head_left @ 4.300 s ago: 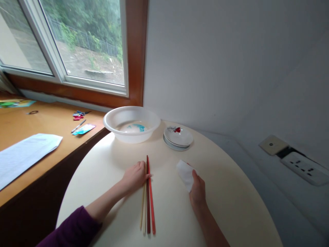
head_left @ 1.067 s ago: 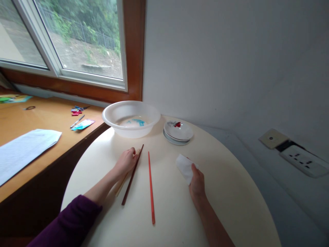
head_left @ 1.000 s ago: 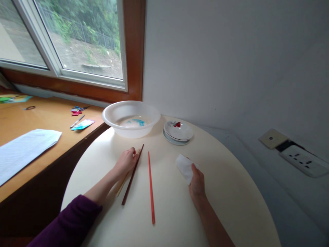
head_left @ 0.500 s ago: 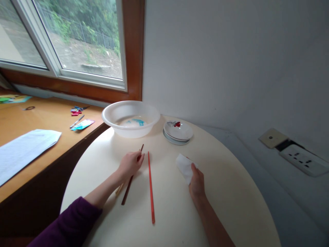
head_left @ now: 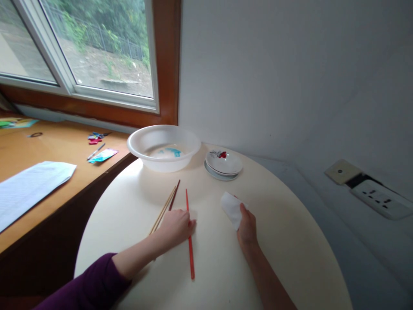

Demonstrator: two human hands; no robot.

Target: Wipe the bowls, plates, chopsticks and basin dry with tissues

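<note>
My left hand (head_left: 177,224) is over the middle of a red chopstick (head_left: 191,258) on the white round table, its curled fingers closed around it. The chopstick still lies flat. Just left of the hand, a dark brown chopstick (head_left: 174,193) and a pair of light wooden chopsticks (head_left: 163,211) run partly beneath the hand and wrist. My right hand (head_left: 248,226) grips a folded white tissue (head_left: 231,209), thumb on top, just above the table's right half.
A translucent white basin (head_left: 155,164) with something blue inside stands at the back left. Stacked plates with a red flower (head_left: 230,164) sit beside it. On the wooden desk (head_left: 61,142) at left lie paper sheets (head_left: 35,185), a pen and a small packet. The wall holds a socket (head_left: 380,199).
My left hand has moved right and toward me, from the dark brown chopstick to the red one, uncovering the light wooden pair. My right hand stays put with the tissue.
</note>
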